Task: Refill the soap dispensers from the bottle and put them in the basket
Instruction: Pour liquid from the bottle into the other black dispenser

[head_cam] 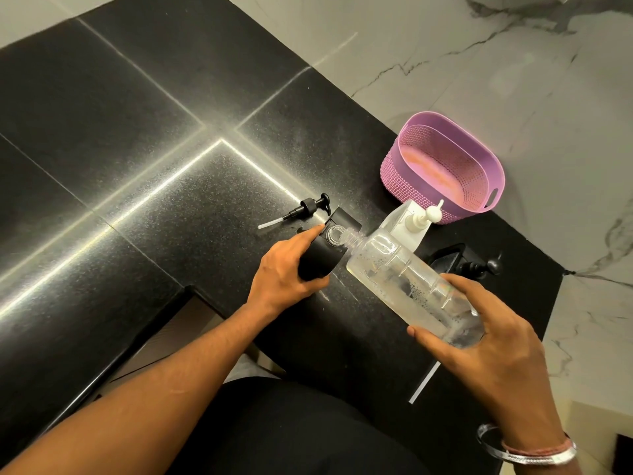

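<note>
One dispenser (pixel 320 253) mid-refill: your left hand (pixel 284 272) grips it on the counter (pixel 137 166), right hand (pixel 486 332) grips the tilted bottle (pixel 407 286) mouth-to-mouth; next, cap it, then the basket (pixel 445 166).

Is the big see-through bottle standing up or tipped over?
Tipped. The right hand holds the clear bottle almost sideways, its neck at the open mouth of the black dispenser held by the left hand.

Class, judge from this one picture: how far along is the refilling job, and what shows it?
Done: the black pump is off and lies on the counter. In hand: the left hand steadies the black dispenser while the right hand tips the clear bottle into its neck. Left: the white dispenser and another black one wait; the basket holds no dispenser.
</note>
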